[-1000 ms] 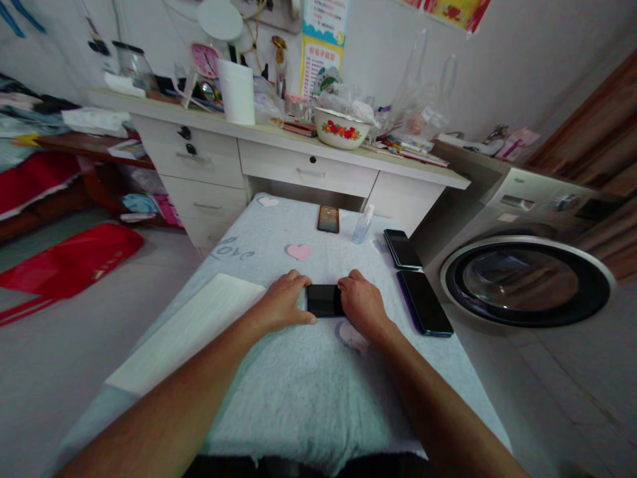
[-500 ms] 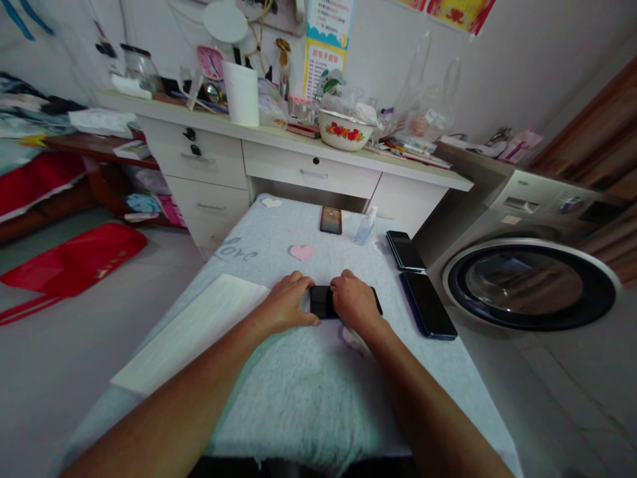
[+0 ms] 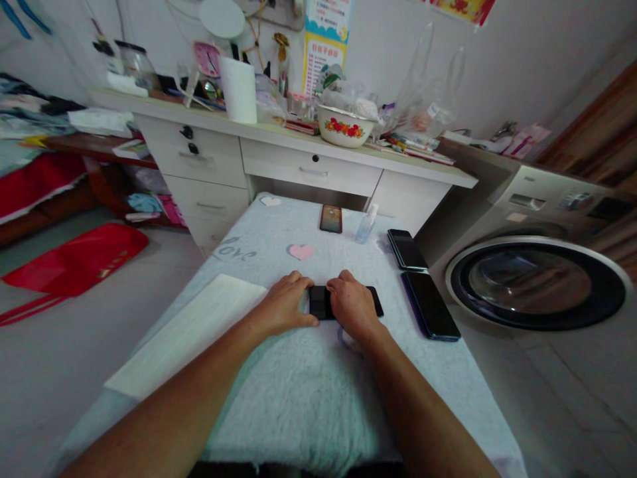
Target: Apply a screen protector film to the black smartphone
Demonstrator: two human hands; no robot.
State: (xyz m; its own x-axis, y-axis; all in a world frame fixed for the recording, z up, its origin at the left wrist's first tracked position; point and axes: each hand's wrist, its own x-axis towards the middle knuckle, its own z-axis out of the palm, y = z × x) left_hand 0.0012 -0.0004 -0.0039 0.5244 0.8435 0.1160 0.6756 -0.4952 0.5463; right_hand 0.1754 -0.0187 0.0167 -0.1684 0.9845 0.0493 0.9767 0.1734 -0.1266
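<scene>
A black phone (image 3: 320, 303) lies sideways on the cloth-covered table (image 3: 298, 398). Its left end is between the thumb and fingers of my left hand (image 3: 290, 302). My right hand (image 3: 350, 300) rests over the phone's middle with its fingers closed together; whatever they may hold is hidden beneath them. To the right of the hands, a large dark tablet-like device (image 3: 430, 305) and a smaller dark device (image 3: 407, 249) lie end to end. Further back are a brown-screened phone (image 3: 331, 218) and a clear spray bottle (image 3: 367, 224).
A long white sheet (image 3: 186, 335) lies on the table's left side. Behind the table stands a white desk (image 3: 196, 149) with a flowered bowl (image 3: 345, 126) and a white paper roll (image 3: 238, 89). A washing machine (image 3: 537, 265) is at the right, a red bag (image 3: 79, 259) on the floor.
My right hand has shifted slightly left along the phone, showing a little more of its right end. My left hand keeps its hold. The camera view has shifted slightly.
</scene>
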